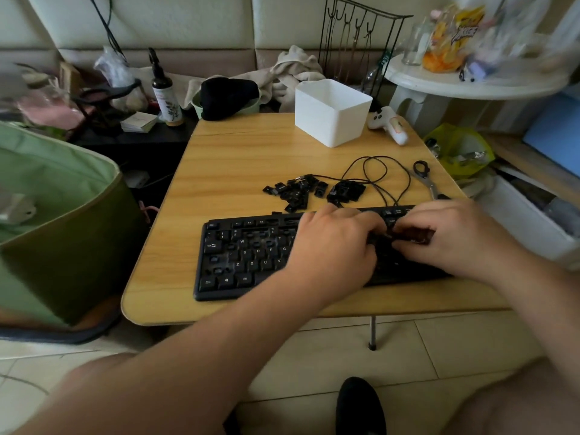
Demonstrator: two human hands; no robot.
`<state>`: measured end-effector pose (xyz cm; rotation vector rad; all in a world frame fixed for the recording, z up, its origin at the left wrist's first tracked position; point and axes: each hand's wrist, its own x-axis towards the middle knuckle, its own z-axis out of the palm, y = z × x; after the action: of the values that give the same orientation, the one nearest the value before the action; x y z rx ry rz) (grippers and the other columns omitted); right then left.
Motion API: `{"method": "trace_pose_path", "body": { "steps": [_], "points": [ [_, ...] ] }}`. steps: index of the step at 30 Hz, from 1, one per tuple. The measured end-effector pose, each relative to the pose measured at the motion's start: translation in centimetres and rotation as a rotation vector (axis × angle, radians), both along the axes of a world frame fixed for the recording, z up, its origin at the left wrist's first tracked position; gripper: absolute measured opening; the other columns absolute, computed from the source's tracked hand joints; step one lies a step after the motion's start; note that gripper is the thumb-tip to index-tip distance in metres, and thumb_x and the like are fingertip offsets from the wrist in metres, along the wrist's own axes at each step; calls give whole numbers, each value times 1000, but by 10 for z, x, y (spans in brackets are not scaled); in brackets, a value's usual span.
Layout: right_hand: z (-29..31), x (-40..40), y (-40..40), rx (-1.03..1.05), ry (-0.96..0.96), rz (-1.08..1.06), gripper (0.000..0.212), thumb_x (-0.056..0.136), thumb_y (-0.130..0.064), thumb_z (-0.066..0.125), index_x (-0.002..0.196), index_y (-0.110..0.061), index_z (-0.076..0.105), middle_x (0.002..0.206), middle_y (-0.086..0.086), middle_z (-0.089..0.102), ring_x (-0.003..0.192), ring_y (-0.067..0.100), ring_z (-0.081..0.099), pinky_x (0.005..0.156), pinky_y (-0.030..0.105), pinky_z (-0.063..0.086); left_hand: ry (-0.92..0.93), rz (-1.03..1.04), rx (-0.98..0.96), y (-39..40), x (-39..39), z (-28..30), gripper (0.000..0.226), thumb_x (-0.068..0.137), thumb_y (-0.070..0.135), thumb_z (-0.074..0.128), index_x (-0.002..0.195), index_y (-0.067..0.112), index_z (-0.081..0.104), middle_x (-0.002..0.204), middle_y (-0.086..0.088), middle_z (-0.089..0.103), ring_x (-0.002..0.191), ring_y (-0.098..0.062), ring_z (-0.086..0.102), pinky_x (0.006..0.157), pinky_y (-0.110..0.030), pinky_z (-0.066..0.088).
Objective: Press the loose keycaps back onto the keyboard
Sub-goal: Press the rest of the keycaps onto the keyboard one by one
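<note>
Over the keyboard (pixel 244 255), your left hand (pixel 332 249) and right hand (pixel 455 237) hide the right half (fingers curled, blurred); I cannot tell their grip.

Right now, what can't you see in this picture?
- Head view: the keyboard right half, hidden under the left hand and right hand.
- Whether the fingers hold a keycap: blurred.
- Legends on the loose keycaps: too small.
- Snack bag top right: motion-blurred.
</note>
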<state>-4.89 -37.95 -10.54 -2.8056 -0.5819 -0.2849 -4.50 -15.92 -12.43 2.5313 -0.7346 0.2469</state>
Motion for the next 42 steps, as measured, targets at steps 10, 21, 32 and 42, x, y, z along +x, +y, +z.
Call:
{"method": "trace_pose_path", "body": {
  "steps": [10, 21, 32, 42],
  "points": [
    [1, 14, 18, 898, 262, -214, 20, 82, -5, 82, 84, -26, 80, 80, -1, 78, 73, 10, 70, 69, 22, 58, 148, 26, -330, -5, 31, 12, 30, 97, 30, 70, 127, 35, 70, 108, 12, 77, 102, -9, 69, 96, -33, 54],
    [8, 9, 36, 1222, 503, -173, 15, 78, -17, 72, 86, -22, 83, 84, 5, 77, 72, 13, 70, 63, 20, 56, 378, 51, -551, 7, 36, 8, 11, 98, 40, 69, 104, 34, 75, 88, 17, 77, 83, 5, 69, 75, -19, 56],
    [24, 8, 44, 1489, 680, -150, 20, 66, -31, 78, 82, -20, 83, 79, 9, 72, 68, 14, 67, 58, 19, 54, 487, -22, -648, 20, 35, 3, 17, 97, 26, 74, 113, 28, 74, 95, 12, 79, 86, 1, 73, 85, -25, 59],
    [24, 16, 70, 1541, 795, -199, 17, 80, -29, 68, 83, -14, 76, 76, 7, 70, 62, 11, 63, 54, 16, 52, 549, -72, -935, 35, 33, 7, 12, 101, 18, 67, 109, 12, 73, 92, 0, 79, 81, -6, 69, 84, -26, 57]
  ]
}}
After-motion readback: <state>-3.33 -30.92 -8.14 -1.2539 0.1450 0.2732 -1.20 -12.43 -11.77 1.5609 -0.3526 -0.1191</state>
